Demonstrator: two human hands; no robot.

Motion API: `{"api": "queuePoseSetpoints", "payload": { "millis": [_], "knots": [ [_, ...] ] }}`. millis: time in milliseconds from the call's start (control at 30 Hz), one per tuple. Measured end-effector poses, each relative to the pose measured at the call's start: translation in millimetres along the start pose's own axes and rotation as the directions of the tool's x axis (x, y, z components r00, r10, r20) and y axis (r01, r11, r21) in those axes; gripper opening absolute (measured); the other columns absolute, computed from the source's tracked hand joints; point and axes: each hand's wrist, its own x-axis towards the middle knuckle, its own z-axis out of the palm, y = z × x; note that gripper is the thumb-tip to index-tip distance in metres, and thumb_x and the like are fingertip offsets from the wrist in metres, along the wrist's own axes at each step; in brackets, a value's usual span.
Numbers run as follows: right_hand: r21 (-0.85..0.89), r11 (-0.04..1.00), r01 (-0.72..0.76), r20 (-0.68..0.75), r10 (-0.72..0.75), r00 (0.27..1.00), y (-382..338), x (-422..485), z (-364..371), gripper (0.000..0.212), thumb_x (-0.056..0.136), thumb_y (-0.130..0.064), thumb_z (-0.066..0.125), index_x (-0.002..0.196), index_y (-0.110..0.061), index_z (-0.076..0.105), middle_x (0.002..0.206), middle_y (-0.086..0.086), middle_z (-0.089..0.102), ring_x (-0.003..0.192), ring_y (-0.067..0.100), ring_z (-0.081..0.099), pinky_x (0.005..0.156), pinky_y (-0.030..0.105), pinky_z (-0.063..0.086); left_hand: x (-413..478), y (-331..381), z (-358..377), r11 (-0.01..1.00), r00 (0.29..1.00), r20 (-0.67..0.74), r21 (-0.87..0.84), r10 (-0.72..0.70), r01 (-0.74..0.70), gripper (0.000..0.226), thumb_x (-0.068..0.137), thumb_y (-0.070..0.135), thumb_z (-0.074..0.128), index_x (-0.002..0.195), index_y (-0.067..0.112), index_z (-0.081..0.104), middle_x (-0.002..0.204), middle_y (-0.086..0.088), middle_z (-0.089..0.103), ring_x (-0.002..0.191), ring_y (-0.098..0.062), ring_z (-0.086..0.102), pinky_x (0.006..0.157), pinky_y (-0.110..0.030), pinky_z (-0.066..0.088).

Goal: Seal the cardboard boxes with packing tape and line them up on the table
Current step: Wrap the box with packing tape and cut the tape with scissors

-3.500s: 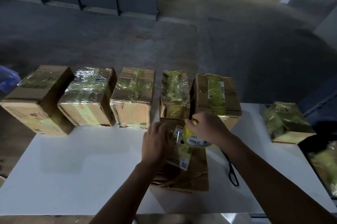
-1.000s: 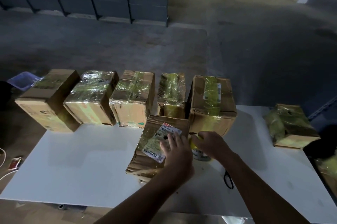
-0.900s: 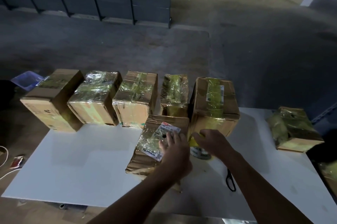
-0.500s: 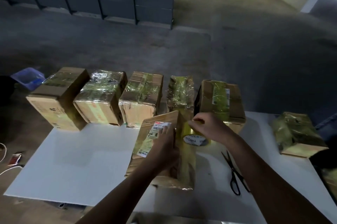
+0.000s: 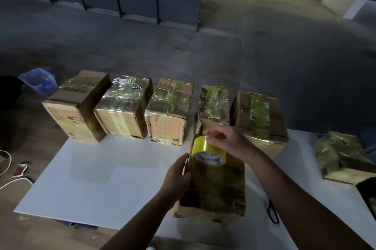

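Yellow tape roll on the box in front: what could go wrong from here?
The left hand grips only the left edge of the crumpled cardboard box, so the right hand pulling the yellow tape roll may twist it and wrinkle the strip. The black scissors lie beside the right forearm and could be swept off the white table.

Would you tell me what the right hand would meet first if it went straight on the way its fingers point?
Probably the raised far corner of the box being taped, just beyond the right hand holding the tape roll, though depth is unclear.
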Motion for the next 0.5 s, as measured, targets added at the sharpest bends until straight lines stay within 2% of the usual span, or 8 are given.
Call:
{"api": "queuePoseSetpoints", "payload": {
  "millis": [100,200,267,333,400,433,500],
  "knots": [
    [-0.044,0.997,-0.059,0.027,0.06,0.998,12.5,-1.8,16.7,0.017,0.092,-0.034,0.059,0.104,-0.023,0.065,0.093,-0.008,0.062,0.089,0.007,0.059,0.072,0.021,0.045,4.2,-12.9,1.5,0.997,0.998,-0.061,0.079,-0.012,0.017,0.061,0.093,0.006,0.05,0.147,0.029,0.034,0.149,0.002,0.041,0.14,-0.02,0.036,0.109,-0.041,0.04],
    [0.009,0.991,-0.13,-0.028,0.131,0.991,17.8,-5.3,23.3,0.029,0.091,-0.046,0.054,0.108,-0.024,0.063,0.095,-0.008,0.063,0.09,0.009,0.061,0.07,0.018,0.043,7.7,-14.7,0.8,0.955,0.982,0.022,0.231,0.188,-0.188,0.07,0.091,0.016,0.055,0.149,0.039,0.022,0.155,0.011,0.029,0.14,-0.009,0.031,0.109,-0.031,0.039],
    [0.013,0.985,-0.173,-0.074,0.174,0.982,20.9,-8.6,25.9,0.024,0.092,-0.046,0.054,0.108,-0.03,0.06,0.094,-0.015,0.061,0.089,0.0,0.058,0.071,0.014,0.042,11.6,-18.4,-0.1,0.925,0.975,0.093,0.306,0.204,-0.223,0.067,0.09,0.034,0.052,0.148,0.047,0.02,0.154,0.016,0.029,0.14,-0.012,0.032,0.107,-0.041,0.044],
    [0.028,0.983,-0.183,-0.091,0.185,0.978,22.5,-11.9,29.5,0.017,0.092,-0.045,0.052,0.098,-0.032,0.06,0.089,-0.017,0.062,0.084,-0.001,0.059,0.069,0.011,0.043,16.3,-25.0,-1.5,0.886,0.965,0.134,0.384,0.226,-0.261,0.064,0.089,0.048,0.046,0.147,0.047,0.02,0.154,0.018,0.028,0.143,-0.017,0.028,0.106,-0.048,0.043],
    [0.011,0.982,-0.188,-0.117,0.188,0.975,18.8,-15.4,31.9,0.018,0.095,-0.042,0.051,0.098,-0.029,0.062,0.089,-0.011,0.066,0.083,0.003,0.06,0.062,0.003,0.04,19.9,-28.2,-2.4,0.807,0.959,0.154,0.519,0.237,-0.283,0.063,0.094,0.047,0.044,0.15,0.042,0.016,0.159,0.016,0.017,0.147,-0.018,0.015,0.114,-0.05,0.031],
    [0.0,0.982,-0.19,-0.141,0.188,0.972,15.1,-15.9,33.4,0.022,0.096,-0.04,0.05,0.101,-0.024,0.064,0.093,-0.002,0.067,0.085,0.009,0.062,0.062,0.005,0.04,21.0,-29.6,-2.0,0.757,0.961,0.156,0.592,0.228,-0.276,0.064,0.096,0.045,0.042,0.152,0.039,0.012,0.16,0.015,0.01,0.149,-0.018,0.008,0.118,-0.05,0.021],
    [-0.056,0.981,-0.188,-0.156,0.177,0.972,7.5,-15.8,36.7,0.035,0.097,-0.037,0.05,0.111,-0.009,0.066,0.105,0.014,0.068,0.098,0.025,0.063,0.07,0.019,0.044,20.4,-29.6,0.8,0.679,0.968,0.147,0.691,0.205,-0.249,0.064,0.099,0.043,0.038,0.153,0.035,0.005,0.16,0.014,-0.001,0.149,-0.018,-0.001,0.119,-0.049,0.009]
  ]
}}
